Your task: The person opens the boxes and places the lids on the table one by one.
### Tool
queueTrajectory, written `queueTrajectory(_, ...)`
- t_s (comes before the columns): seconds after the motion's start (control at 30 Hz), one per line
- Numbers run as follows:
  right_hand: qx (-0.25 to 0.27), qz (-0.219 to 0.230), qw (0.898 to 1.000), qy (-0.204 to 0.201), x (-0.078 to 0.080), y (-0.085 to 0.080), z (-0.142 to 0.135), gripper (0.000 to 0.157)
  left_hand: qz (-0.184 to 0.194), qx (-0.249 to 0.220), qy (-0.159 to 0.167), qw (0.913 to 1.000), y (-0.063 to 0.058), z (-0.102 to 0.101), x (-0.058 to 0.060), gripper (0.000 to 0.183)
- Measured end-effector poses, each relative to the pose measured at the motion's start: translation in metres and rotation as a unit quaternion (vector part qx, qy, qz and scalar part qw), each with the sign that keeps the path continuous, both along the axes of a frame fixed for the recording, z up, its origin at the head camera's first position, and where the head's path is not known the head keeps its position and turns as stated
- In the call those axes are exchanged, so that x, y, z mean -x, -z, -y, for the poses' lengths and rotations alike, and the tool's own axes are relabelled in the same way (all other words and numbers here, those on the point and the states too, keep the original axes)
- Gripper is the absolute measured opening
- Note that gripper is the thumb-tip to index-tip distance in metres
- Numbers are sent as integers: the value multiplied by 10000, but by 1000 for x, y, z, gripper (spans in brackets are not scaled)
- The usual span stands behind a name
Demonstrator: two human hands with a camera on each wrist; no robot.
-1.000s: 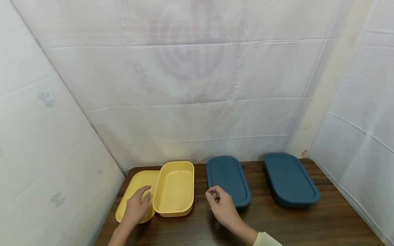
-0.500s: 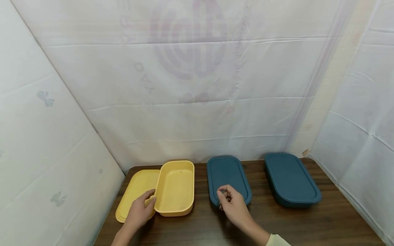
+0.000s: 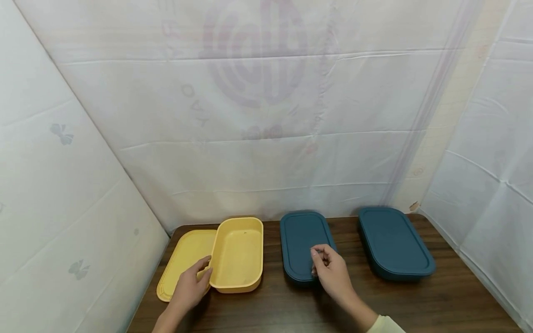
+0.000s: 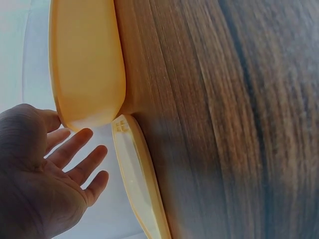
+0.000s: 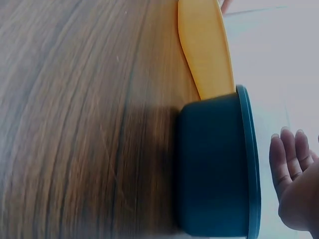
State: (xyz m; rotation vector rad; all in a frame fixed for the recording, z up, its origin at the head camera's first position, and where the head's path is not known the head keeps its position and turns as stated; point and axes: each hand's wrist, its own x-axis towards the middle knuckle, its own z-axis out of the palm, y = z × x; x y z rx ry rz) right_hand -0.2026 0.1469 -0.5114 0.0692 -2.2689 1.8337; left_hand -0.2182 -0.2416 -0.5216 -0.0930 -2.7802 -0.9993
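My left hand [image 3: 191,283] is at the left rim of an uncovered yellow food container [image 3: 237,254], its fingers loosely bent and a fingertip right at the rim. Under that hand lies a flat yellow lid [image 3: 187,254]. In the left wrist view, the container's outer wall [image 4: 89,64] rises beside the fingers, and the lid [image 4: 139,181] lies below it. My right hand [image 3: 333,273] hovers above the near right corner of a lidded blue container [image 3: 306,240], fingers loosely curled and holding nothing. The right wrist view shows this hand [image 5: 296,174] apart from the blue container [image 5: 214,169].
A second lidded blue container [image 3: 395,243] stands at the right of the brown wooden table [image 3: 275,312]. White cloth sheets [image 3: 266,162] hang behind the table and on both sides.
My left hand has moved slightly right to the yellow container's rim. My right hand has shifted right across the middle blue container. The containers have stayed in place.
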Motion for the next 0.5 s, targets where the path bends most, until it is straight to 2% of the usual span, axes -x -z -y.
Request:
queueTrajectory(0.17,13,-35,9995,320,-1,-4,-9,21,19,36,62,10000,1,0,2,40)
queueTrajectory(0.33,-36,-123,9991,410,-9,-15,-13,15,-120,57,63,9999,1,1,6,39)
queueTrajectory(0.5,-82,-182,9987,460,-2,-2,-23,22,-238,29,98,9997,-3,-2,7,39)
